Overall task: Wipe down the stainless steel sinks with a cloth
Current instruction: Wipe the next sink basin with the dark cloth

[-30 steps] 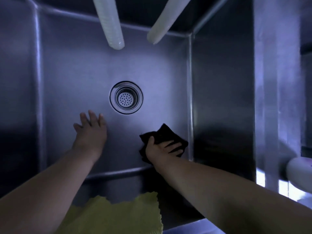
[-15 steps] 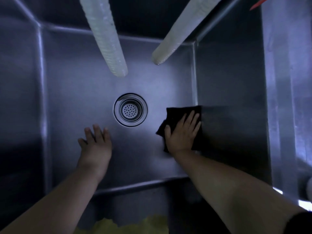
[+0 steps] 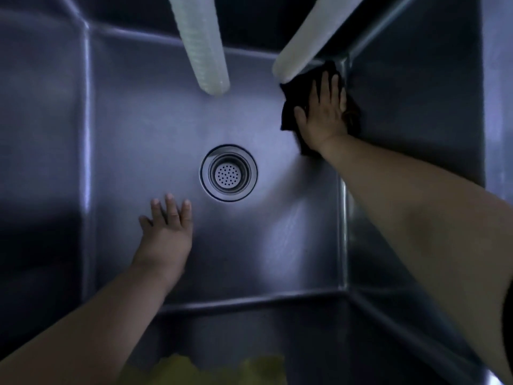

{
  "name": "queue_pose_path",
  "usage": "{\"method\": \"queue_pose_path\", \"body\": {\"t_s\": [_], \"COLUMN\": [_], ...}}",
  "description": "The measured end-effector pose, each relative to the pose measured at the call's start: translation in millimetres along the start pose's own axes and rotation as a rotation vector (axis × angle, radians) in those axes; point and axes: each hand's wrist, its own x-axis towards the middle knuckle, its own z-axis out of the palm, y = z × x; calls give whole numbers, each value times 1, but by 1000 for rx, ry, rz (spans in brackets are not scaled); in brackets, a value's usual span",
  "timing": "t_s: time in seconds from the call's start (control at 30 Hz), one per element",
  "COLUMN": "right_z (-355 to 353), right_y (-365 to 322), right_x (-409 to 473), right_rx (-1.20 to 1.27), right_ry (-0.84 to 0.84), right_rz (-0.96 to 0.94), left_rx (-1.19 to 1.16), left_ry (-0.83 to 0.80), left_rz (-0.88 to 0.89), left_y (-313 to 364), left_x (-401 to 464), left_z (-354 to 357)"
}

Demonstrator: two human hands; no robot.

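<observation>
arms: both forearms bare | left hand (image 3: pixel 166 232): ungloved | right hand (image 3: pixel 322 118): ungloved (dark sleeve edge at upper arm)

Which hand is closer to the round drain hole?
The left hand. It lies flat on the sink floor just beside the drain. The right hand is farther off, pressing the black cloth into the far right corner.

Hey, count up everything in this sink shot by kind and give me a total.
Hands: 2, left hand, right hand
Cloths: 2, black cloth, yellow cloth
Hoses: 2, ribbed hose, smooth hose
Drain strainer: 1
Sink: 1
Total: 8
</observation>
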Motion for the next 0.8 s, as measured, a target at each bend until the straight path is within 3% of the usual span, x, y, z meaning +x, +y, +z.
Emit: {"method": "queue_pose_path", "body": {"t_s": [0.17, 0.33, 0.43, 0.63, 0.8], "right_z": [13, 23, 11, -22, -30], "right_y": [4, -6, -13, -80, -157], "right_x": [-81, -206, -244, -266, -282], "right_rx": [62, 20, -17, 373, 482], "right_ry": [-23, -259, -332, -645, -995], "right_rz": [-76, -107, -267, -550, -709], "left_rx": [18, -15, -35, -211, -281], "left_ry": [-36, -20, -33, -66, 94], "left_rz": [6, 18, 38, 44, -73], "left_y": [-1, -3, -7, -28, -63], "left_x": [-4, -7, -13, -27, -42], "left_z": [-4, -6, -12, -33, -43]}}
